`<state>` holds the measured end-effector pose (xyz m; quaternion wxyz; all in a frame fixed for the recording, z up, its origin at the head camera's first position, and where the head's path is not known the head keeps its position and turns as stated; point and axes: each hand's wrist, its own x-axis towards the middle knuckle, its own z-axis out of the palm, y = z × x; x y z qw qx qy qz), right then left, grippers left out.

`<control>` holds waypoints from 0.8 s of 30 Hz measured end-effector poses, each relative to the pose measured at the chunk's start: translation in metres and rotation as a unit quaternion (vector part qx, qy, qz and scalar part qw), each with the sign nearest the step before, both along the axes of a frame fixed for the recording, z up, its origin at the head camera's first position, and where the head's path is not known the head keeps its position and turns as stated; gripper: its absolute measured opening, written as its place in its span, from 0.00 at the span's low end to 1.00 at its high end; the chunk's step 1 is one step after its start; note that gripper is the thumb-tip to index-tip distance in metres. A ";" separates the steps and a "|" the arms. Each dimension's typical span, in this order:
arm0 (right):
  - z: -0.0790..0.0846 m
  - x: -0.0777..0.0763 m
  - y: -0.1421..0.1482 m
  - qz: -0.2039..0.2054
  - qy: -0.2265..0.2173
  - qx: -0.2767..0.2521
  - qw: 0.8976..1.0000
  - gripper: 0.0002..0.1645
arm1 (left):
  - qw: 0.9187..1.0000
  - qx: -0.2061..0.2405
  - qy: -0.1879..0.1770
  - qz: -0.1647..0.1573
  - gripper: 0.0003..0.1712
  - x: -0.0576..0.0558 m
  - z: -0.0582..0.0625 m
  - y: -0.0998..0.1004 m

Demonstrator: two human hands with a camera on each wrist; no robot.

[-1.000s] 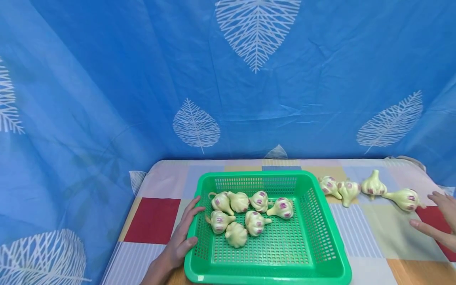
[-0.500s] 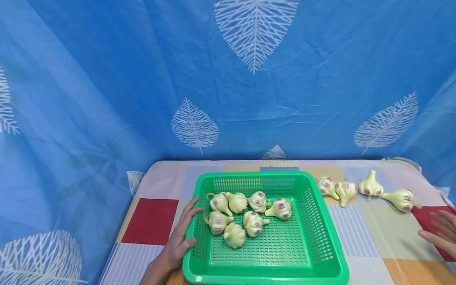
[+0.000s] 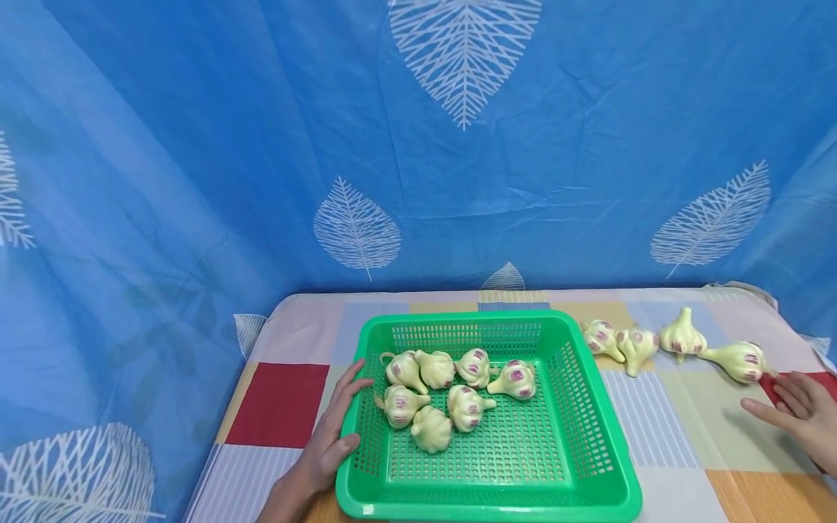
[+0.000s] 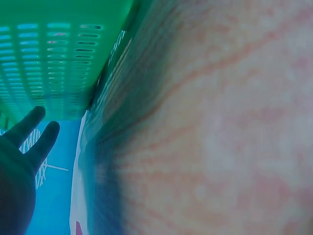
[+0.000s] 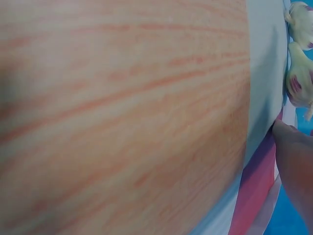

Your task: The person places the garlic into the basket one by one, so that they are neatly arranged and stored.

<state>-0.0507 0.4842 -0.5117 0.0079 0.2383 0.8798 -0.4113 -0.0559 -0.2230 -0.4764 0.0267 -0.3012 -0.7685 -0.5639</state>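
Note:
A green plastic basket (image 3: 493,501) stands at the middle of the table, with several garlic bulbs (image 3: 467,409) lying in its left and back part. At its left side my left hand (image 3: 327,436) rests with extended fingers against the rim; the left wrist view shows two fingers (image 4: 43,142) stretched beside the slotted wall. Outside the basket, several more bulbs form a row at the right. The rightmost garlic bulb (image 3: 742,362) lies just beyond my right hand (image 3: 801,418), which holds nothing, its fingers and thumb spread apart.
A patchwork cloth (image 3: 281,403) covers most of the table, with bare wood (image 3: 771,497) showing at the front right. Behind and to the left hangs a blue curtain (image 3: 556,181) with white leaf prints.
My right hand first drew back slightly to the right, then came left again, closer to the rightmost garlic bulb. The left hand and the basket have stayed in place.

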 end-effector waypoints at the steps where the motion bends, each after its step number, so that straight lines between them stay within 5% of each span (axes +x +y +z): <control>1: 0.001 -0.003 -0.001 0.002 0.002 -0.002 1.000 0.64 | 1.000 0.001 0.001 0.000 0.36 0.000 0.000 -0.001; 14: -0.009 -0.046 0.016 -0.012 0.040 -0.024 0.999 0.62 | 1.000 0.009 -0.005 -0.012 0.36 0.000 -0.002 -0.001; 19: -0.004 -0.049 0.010 -0.006 0.042 -0.018 0.999 0.61 | 1.000 0.008 0.002 -0.010 0.36 0.000 -0.002 -0.001; 24: -0.005 -0.047 0.003 -0.011 0.100 -0.018 0.995 0.52 | 1.000 0.002 0.008 -0.007 0.36 -0.001 -0.002 -0.001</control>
